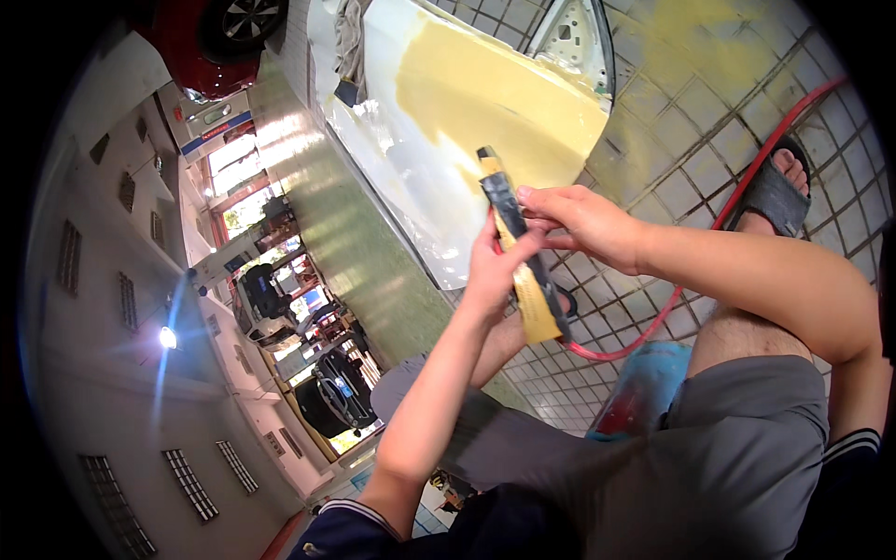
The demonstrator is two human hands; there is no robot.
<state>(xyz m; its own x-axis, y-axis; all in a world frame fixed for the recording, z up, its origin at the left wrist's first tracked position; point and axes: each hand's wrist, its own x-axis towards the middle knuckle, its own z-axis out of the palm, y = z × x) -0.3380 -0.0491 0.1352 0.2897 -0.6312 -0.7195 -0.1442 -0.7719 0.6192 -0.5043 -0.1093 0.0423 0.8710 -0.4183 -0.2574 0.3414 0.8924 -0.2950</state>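
Observation:
My left hand (pixel 499 269) is wrapped round the middle of a long, narrow sanding block (pixel 502 194), which has a black body and yellow sandpaper along it. The block is tilted, its lower end towards my knees. My right hand (pixel 583 222) is closed at its right side, thumb and fingers pinching near the black upper part; exactly what lies between the fingertips is hidden. Beyond both hands lies a white car door panel (pixel 387 140) with a large yellow coated patch (pixel 509 107).
A grey cloth (pixel 350 37) and a small dark pad (pixel 347 92) lie on the panel. A red hose (pixel 677 294) curves across the tiled floor past my sandalled foot (pixel 784 191). A blue cylindrical object (pixel 644 387) stands below me. A red car (pixel 210 47) is at the far left.

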